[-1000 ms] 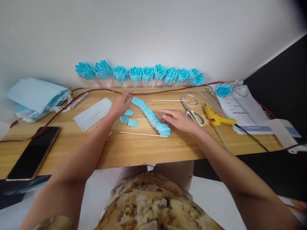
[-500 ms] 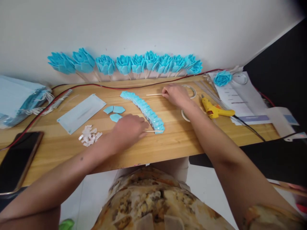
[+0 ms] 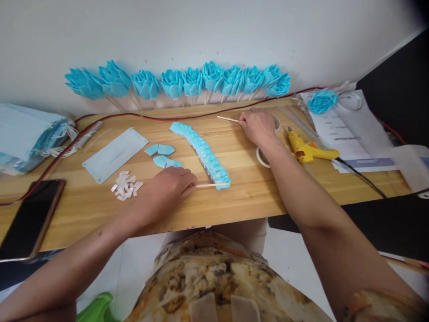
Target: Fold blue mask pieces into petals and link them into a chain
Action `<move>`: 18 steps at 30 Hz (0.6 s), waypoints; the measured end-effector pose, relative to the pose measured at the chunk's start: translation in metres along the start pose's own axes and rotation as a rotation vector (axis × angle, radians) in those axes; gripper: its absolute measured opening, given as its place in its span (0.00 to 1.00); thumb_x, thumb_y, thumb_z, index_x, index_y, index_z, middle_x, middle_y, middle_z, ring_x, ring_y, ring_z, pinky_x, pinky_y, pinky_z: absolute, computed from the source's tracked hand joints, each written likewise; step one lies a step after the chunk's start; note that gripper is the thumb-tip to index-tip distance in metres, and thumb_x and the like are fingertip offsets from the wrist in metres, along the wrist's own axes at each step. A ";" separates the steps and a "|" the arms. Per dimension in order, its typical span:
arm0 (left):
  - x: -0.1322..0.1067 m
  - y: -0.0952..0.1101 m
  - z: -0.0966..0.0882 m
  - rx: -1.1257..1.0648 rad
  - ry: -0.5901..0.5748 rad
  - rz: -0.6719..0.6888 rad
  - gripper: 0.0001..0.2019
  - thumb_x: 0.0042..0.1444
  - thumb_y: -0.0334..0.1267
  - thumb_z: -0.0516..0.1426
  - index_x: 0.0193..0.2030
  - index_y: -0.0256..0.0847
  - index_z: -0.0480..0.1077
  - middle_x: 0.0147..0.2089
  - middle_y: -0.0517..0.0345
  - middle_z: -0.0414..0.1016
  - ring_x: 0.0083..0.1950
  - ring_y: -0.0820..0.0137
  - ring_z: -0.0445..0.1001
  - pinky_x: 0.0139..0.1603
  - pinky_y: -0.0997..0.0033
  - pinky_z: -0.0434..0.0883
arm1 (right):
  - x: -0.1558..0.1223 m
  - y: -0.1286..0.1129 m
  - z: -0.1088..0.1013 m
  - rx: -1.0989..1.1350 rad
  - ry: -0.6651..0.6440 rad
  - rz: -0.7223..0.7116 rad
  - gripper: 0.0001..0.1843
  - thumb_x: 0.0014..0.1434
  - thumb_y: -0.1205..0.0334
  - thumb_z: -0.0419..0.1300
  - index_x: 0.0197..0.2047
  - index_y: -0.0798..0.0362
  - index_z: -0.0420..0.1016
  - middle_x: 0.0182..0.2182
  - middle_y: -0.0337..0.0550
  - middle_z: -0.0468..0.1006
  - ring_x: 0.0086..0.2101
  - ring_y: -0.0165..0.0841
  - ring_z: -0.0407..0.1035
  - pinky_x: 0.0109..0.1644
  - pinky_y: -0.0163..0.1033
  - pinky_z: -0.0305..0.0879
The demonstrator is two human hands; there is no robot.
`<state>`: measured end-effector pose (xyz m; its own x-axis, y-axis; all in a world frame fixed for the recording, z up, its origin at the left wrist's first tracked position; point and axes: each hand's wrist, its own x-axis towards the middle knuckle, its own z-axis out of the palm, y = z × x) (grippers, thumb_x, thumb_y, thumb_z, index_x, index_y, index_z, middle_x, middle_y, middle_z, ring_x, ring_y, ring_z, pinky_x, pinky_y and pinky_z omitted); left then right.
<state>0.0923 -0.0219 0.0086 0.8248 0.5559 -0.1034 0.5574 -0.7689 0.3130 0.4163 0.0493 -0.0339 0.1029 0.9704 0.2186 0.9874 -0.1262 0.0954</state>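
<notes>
My left hand (image 3: 172, 185) is closed on one end of a thin wooden stick (image 3: 211, 184). The stick's far tip lies across the near end of a curved strip of overlapping light-blue petals (image 3: 204, 152). Beside that hand are several loose blue petals (image 3: 161, 160). Farther back on the right, my right hand (image 3: 257, 125) pinches another thin stick (image 3: 228, 118), which points left above the wooden table (image 3: 194, 210). One tape roll (image 3: 263, 158) lies close to my right wrist, and a second ring (image 3: 277, 124) is partly hidden behind the hand.
Several blue flowers on sticks (image 3: 172, 84) lean against the wall. A yellow glue gun (image 3: 311, 152) with a black cord lies right, near papers and another blue flower (image 3: 322, 101). A face mask (image 3: 115, 154), white scraps (image 3: 125, 185), and a phone (image 3: 31, 219) are left.
My left hand has slid left, baring more of its stick and another loose petal. My right hand has shifted right with its stick, which now slants. The view has moved slightly.
</notes>
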 end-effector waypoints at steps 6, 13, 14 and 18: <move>-0.012 0.000 0.011 -0.035 -0.008 -0.012 0.14 0.69 0.36 0.48 0.37 0.40 0.72 0.39 0.55 0.76 0.41 0.63 0.72 0.44 0.63 0.66 | -0.005 -0.005 -0.008 0.090 0.042 -0.059 0.15 0.66 0.61 0.53 0.48 0.54 0.79 0.47 0.58 0.81 0.48 0.50 0.72 0.48 0.51 0.63; -0.013 -0.018 -0.002 -0.066 0.128 -0.007 0.15 0.70 0.42 0.49 0.42 0.40 0.75 0.42 0.53 0.78 0.44 0.63 0.75 0.45 0.65 0.67 | -0.011 -0.029 -0.025 0.321 0.097 -0.221 0.18 0.68 0.62 0.50 0.52 0.52 0.78 0.48 0.52 0.82 0.49 0.47 0.74 0.51 0.48 0.65; -0.009 -0.026 -0.009 -0.051 0.186 -0.037 0.15 0.70 0.42 0.50 0.43 0.40 0.76 0.42 0.52 0.79 0.45 0.63 0.75 0.45 0.66 0.67 | -0.011 -0.033 -0.025 0.353 0.089 -0.246 0.18 0.68 0.62 0.50 0.53 0.52 0.78 0.49 0.51 0.82 0.49 0.46 0.74 0.51 0.47 0.65; 0.022 -0.071 -0.035 0.065 0.271 -0.245 0.15 0.66 0.42 0.52 0.42 0.40 0.79 0.41 0.51 0.81 0.42 0.62 0.76 0.41 0.67 0.66 | -0.007 -0.050 -0.026 0.413 -0.032 -0.301 0.18 0.67 0.62 0.51 0.54 0.52 0.78 0.51 0.51 0.82 0.50 0.45 0.75 0.50 0.45 0.67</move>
<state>0.0676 0.0553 0.0172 0.6161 0.7827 0.0889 0.7473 -0.6164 0.2483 0.3628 0.0433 -0.0155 -0.1966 0.9577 0.2101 0.9383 0.2460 -0.2433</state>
